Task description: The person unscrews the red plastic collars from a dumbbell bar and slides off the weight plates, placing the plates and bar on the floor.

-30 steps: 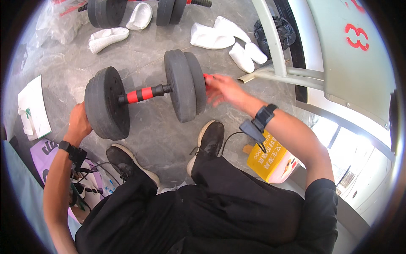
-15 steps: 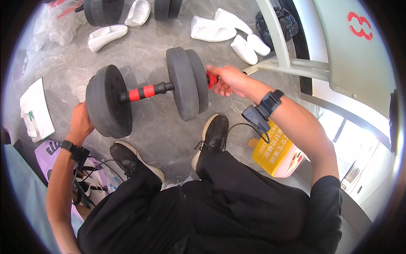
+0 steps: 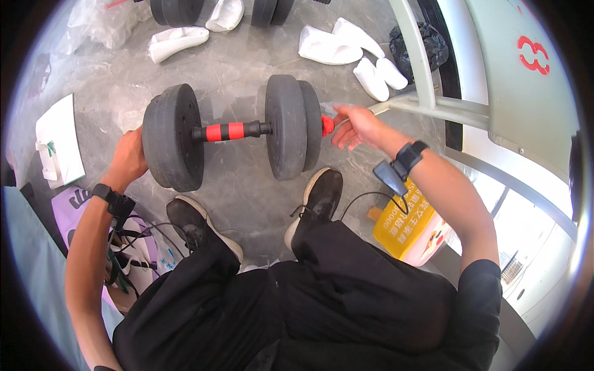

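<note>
In front of my feet is a dumbbell [image 3: 226, 132] with dark grey plates at both ends and a red and black grip between them. At the right end, a red nut [image 3: 327, 125] sticks out beyond the plates. My right hand [image 3: 359, 127] is beside that nut, open, its thumb and fingers apart and curved. My left hand [image 3: 129, 157] is against the outer side of the left plates [image 3: 176, 137]. Its fingers are mostly hidden behind them, so its grip does not show.
White foam pieces [image 3: 331, 46] and more dumbbell plates [image 3: 176, 9] lie on the far floor. A pale metal frame [image 3: 427, 105] and a yellow box [image 3: 405, 219] stand to the right. White card [image 3: 62, 145] and a purple bag [image 3: 71, 210] lie left. Cables hang from both wrist devices.
My right hand has opened and drawn slightly away from the red nut. The dumbbell has turned more level across the view. The whole view has shifted a little.
</note>
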Available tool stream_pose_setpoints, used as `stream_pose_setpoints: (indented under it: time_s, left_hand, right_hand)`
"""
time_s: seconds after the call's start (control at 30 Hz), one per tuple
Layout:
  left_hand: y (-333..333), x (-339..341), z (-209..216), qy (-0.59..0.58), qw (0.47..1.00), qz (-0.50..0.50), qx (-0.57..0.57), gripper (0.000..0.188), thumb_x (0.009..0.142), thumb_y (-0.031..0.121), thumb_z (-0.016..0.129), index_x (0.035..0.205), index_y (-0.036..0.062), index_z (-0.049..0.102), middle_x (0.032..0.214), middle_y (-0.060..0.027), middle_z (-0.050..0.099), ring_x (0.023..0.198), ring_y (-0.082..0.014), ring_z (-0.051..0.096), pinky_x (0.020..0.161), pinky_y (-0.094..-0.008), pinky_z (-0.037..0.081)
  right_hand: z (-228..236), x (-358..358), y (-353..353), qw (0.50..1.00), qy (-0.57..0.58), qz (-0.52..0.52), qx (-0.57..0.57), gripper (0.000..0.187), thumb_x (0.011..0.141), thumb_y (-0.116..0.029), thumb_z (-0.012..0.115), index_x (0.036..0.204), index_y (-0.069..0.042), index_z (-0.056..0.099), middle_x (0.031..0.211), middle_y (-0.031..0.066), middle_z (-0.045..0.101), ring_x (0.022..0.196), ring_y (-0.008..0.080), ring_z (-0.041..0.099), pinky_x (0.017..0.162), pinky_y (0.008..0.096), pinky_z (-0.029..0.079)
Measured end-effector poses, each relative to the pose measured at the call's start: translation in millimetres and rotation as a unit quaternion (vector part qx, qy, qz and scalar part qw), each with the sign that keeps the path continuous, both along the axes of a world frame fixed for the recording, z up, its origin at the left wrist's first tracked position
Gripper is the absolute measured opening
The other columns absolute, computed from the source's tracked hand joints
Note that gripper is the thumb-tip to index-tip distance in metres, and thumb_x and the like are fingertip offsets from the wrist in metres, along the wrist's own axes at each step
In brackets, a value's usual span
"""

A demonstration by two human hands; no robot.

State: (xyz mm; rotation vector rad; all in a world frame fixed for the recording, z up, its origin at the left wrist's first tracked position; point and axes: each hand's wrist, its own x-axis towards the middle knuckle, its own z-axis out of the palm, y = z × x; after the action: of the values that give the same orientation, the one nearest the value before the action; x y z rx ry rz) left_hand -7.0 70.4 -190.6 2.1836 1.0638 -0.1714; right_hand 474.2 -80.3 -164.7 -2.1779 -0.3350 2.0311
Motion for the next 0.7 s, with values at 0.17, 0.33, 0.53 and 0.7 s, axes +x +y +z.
stream_pose_setpoints:
  time_s: [0.17, 0.33, 0.53, 0.7]
  left_hand:
    - [-2.4, 6.4, 3.2, 0.014, 1.0, -0.004, -0.003, 0.03, 0.077, 0.018, 0.067, 0.099, -0.0016, 0.061, 0.087, -0.0275, 0.065, 0.086, -0.0489, 0.06, 0.074, -0.0519, 0.049]
    - [-3.0, 8.0, 2.2, -0.029, 0.999, 0.012, -0.015, 0.028, 0.076, 0.018, 0.067, 0.095, -0.0024, 0.062, 0.087, -0.0279, 0.065, 0.085, -0.0489, 0.06, 0.074, -0.0517, 0.049]
    - [0.3, 4.8, -2.9, -0.016, 0.999, 0.005, -0.034, 0.028, 0.076, 0.019, 0.067, 0.093, -0.0021, 0.061, 0.085, -0.0289, 0.063, 0.083, -0.0489, 0.059, 0.071, -0.052, 0.049]
    - [-5.8, 4.8, -3.7, 0.026, 1.0, -0.015, 0.003, 0.028, 0.076, 0.019, 0.067, 0.094, -0.0012, 0.062, 0.085, -0.0281, 0.063, 0.083, -0.0489, 0.059, 0.071, -0.0523, 0.048]
  right_hand:
    - [4.7, -3.0, 19.4, 0.99, 0.084, 0.101, -0.045, 0.047, 0.096, -0.039, 0.058, 0.115, 0.004, 0.059, 0.082, 0.0161, 0.07, 0.07, 0.0222, 0.069, 0.057, 0.0289, 0.054]
    - [-13.4, -37.4, -49.9, 0.937, -0.13, 0.023, 0.324, 0.051, 0.08, 0.008, 0.058, 0.128, -0.008, 0.051, 0.099, 0.0104, 0.07, 0.086, 0.0215, 0.069, 0.067, 0.0325, 0.056]
    - [-13.6, 24.1, -35.4, 0.973, -0.042, 0.056, 0.22, 0.037, 0.091, -0.016, 0.054, 0.126, -0.003, 0.052, 0.097, 0.0183, 0.07, 0.081, 0.0257, 0.07, 0.066, 0.0383, 0.057]
    - [-6.4, 10.4, 7.9, 0.986, 0.148, 0.006, -0.074, 0.054, 0.099, -0.045, 0.042, 0.126, 0.001, 0.051, 0.088, 0.0222, 0.069, 0.073, 0.0268, 0.07, 0.061, 0.037, 0.057]
